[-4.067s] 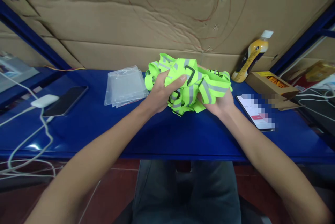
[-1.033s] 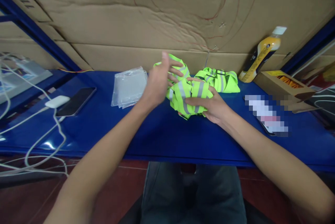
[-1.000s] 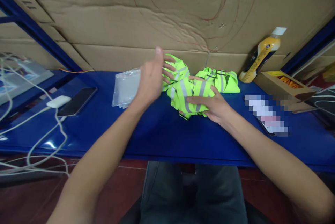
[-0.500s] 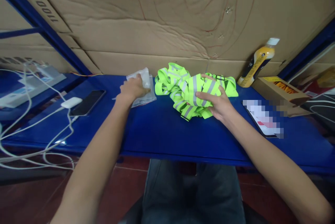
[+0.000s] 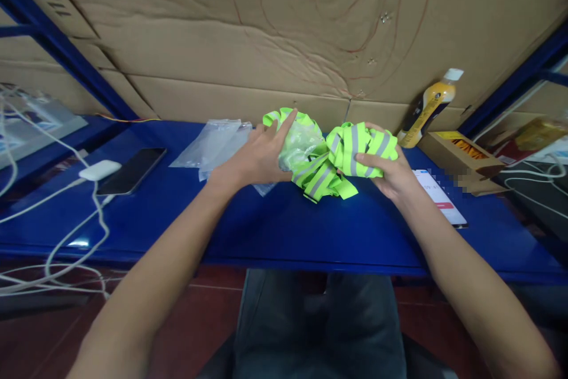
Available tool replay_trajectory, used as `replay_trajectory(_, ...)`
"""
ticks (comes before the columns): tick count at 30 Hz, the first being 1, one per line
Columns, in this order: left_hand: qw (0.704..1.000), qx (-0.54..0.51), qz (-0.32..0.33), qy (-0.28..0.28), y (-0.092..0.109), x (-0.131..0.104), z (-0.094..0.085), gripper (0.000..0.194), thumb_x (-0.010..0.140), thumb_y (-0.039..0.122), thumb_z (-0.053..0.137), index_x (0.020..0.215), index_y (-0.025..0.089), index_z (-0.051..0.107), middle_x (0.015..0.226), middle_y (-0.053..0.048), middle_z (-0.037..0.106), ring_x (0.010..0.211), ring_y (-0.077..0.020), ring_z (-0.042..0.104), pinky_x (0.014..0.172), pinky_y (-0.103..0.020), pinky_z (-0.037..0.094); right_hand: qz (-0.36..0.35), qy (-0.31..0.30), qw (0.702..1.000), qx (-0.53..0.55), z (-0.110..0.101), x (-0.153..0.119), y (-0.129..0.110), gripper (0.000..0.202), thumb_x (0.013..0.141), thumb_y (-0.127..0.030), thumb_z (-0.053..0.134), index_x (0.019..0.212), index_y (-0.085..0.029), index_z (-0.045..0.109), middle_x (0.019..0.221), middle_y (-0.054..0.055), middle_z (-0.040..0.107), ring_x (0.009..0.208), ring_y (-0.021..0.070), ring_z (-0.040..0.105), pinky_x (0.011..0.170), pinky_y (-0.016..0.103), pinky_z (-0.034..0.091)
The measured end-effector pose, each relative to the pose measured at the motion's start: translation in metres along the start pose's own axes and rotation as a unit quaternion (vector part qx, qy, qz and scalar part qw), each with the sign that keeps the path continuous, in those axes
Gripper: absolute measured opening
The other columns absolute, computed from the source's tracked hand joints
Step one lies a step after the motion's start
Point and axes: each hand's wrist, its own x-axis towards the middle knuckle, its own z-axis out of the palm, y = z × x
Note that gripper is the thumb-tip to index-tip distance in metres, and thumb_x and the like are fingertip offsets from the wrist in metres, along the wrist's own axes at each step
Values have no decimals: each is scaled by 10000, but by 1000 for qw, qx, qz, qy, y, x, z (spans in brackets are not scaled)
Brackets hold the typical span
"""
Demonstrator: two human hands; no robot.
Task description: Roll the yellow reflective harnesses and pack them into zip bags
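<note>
My right hand is closed around a folded bundle of neon yellow-green reflective straps with silver-grey stripes. Just to its left, my left hand grips a crumpled clear plastic bag, which sits in front of a loose pile of the same straps. Part of that pile shows behind the bag, and a dark buckle end lies at its front. Left of my left hand, more clear plastic bags lie flat on the blue shelf, partly covered by the hand.
A dark phone and a white charger with cables lie at left. To the right are a lit phone, an upright yellow bottle and an open cardboard box. A cardboard panel stands behind the blue shelf.
My left hand has moved right from the bag stack to the straps, bringing one clear bag. My right hand has shifted slightly right with its bundle, apart from the pile's front.
</note>
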Motion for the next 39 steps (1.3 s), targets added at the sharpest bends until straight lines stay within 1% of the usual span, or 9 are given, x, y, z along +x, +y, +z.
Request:
replay_trajectory(3, 997, -24, -46, -53, 5, 0, 7, 1392, 752, 714, 806, 1746, 106, 45, 1529, -315, 542, 1388, -526, 523, 1127, -624, 430, 10, -1, 1000, 8, -2, 1, 6, 776, 601, -234, 1002, 1288, -316, 650, 1157, 15, 758, 1082, 285, 750, 951, 532, 682)
replay_trajectory(7, 991, -36, -126, 28, 23, 9, 24, 1288, 841, 887, 604, 1717, 52, 163, 1440, -344, 607, 1377, -549, 530, 1132, -677, 389, 9, 6, 1000, -10, 0, 3, 7, 807, 589, -267, 1003, 1305, -299, 633, 1185, 34, 757, 1112, 294, 746, 993, 530, 665)
replay_trajectory(12, 981, 45, -181, 60, 47, 26, 35, 1233, 755, 694, 790, 1670, 29, 298, 1360, -364, 640, 1276, -594, 555, 1044, -739, 413, -7, 16, 1000, -22, -6, 6, 2, 778, 582, -256, 996, 1278, -295, 652, 1204, 37, 755, 1155, 318, 739, 1010, 542, 656)
replay_trajectory(14, 985, 63, -142, 72, 52, 30, 29, 1171, 756, 567, 808, 1675, 53, 298, 1429, -354, 594, 1293, -580, 531, 1056, -725, 405, -18, 24, 999, -13, -12, 8, -2, 769, 573, -230, 994, 1260, -318, 660, 1179, 16, 759, 1131, 320, 748, 974, 552, 669)
replay_trajectory(21, 981, 21, 156, 112, 53, 20, 11, 1014, 813, 319, 664, 1726, 249, 231, 1699, -127, 431, 1439, -452, 409, 1223, -600, 278, -33, 12, 999, -14, -26, 2, -29, 746, 587, -265, 978, 1260, -352, 670, 1279, 20, 747, 1116, 361, 754, 860, 587, 693)
replay_trajectory(29, 979, 15, 179, 95, 56, 15, 18, 1037, 844, 390, 668, 1739, 223, 171, 1669, -178, 430, 1390, -443, 457, 1207, -596, 305, -16, -22, 993, -112, -21, -6, -34, 654, 567, -251, 995, 1176, -296, 760, 1083, 12, 748, 954, 264, 723, 812, 445, 672)
replay_trajectory(33, 972, 35, 217, 86, 63, 16, 27, 1091, 903, 626, 651, 1738, 150, 135, 1608, -243, 472, 1352, -459, 488, 1176, -622, 318, -79, 5, 984, -161, -14, -4, -24, 642, 571, -312, 990, 1171, -301, 763, 1021, 1, 730, 930, 251, 691, 848, 420, 613)
replay_trajectory(36, 978, 26, 164, 127, 67, 18, 35, 1254, 846, 829, 635, 1717, 79, 134, 1522, -290, 532, 1324, -459, 524, 1130, -583, 366, -99, 1, 982, -161, -5, -5, -17, 643, 584, -338, 984, 1184, -317, 753, 1032, -2, 717, 961, 264, 680, 889, 432, 580)
replay_trajectory(39, 986, 41, 74, 147, 70, 19, 37, 1156, 832, 818, 669, 1636, 59, 330, 1373, -282, 631, 1244, -458, 564, 1046, -552, 414, -112, -6, 978, -174, 4, -8, -12, 617, 607, -345, 974, 1182, -319, 752, 1095, 0, 710, 1002, 268, 670, 930, 436, 560)
